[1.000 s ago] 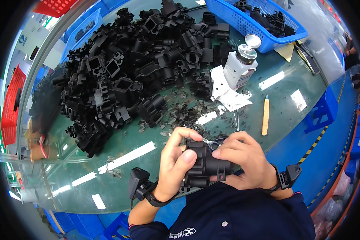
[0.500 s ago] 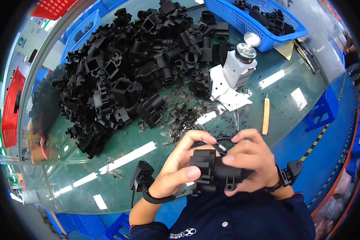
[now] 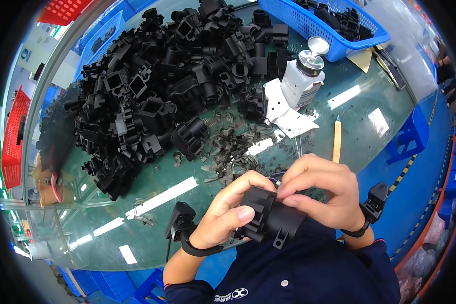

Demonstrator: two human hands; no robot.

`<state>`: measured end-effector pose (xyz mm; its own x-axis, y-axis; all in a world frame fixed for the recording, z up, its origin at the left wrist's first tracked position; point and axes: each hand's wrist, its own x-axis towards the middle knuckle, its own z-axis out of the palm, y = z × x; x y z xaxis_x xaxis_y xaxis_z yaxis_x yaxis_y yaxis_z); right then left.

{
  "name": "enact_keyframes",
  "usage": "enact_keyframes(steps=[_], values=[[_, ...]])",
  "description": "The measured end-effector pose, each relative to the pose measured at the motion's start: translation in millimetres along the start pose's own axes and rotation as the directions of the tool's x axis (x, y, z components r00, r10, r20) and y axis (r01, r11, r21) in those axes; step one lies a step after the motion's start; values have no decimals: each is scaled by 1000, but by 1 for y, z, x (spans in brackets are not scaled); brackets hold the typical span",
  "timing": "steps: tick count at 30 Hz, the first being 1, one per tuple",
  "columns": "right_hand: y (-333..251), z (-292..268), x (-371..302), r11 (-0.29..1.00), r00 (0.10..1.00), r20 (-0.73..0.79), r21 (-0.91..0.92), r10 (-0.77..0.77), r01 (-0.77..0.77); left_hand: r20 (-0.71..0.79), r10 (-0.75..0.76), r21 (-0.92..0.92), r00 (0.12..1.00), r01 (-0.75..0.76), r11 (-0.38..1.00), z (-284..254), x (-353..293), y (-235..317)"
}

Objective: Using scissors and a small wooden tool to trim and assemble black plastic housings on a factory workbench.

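My left hand (image 3: 227, 206) grips a black molded plastic housing (image 3: 285, 223), thumb on its near face and fingers behind it. The housing has a round barrel on its right side and a small lug with a hole pointing down. At its upper edge, my right hand (image 3: 325, 188) is closed in a pinch, thumb and fingertips together. What lies between those fingertips is too hidden to make out. A thin dark cord with a pale piece (image 3: 275, 180) shows just behind the fingertips, mostly covered.
A big heap of similar black housings (image 3: 187, 76) covers the table's far left. Black plastic scraps (image 3: 233, 147) lie before it. Right of them are a white pump bottle (image 3: 301, 81), white sheet (image 3: 289, 114) and wooden-handled tool (image 3: 337, 139). A blue basket (image 3: 334, 48) stands far right.
My right hand has come off the housing's barrel and risen to its upper edge, fingers now pinched. The housing has tilted, its barrel end dropping lower. The cord is now mostly hidden.
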<state>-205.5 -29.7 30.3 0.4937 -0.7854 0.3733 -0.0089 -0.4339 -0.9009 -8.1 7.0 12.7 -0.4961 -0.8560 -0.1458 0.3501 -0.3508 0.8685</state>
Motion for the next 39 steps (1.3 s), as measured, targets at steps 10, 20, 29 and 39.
enact_keyframes(steps=[10, 20, 29, 39], values=[[1, -12, 11, 998, 991, 119, -12, 61, -60, 20, -21, 10, 1000, 21, 1000, 3, 3, 6], [8, -13, 16, 972, 964, 230, 158, 135, -174, -151, -103, 71, 983, 115, 991, 17, 3, 9], [15, -9, 9, 927, 983, 168, 350, 80, -135, 56, 49, -96, 997, -44, 994, -1, 5, -5], [3, -12, 7, 997, 993, 96, -35, -66, 69, 43, 53, -63, 998, -50, 997, -2, 6, -7]])
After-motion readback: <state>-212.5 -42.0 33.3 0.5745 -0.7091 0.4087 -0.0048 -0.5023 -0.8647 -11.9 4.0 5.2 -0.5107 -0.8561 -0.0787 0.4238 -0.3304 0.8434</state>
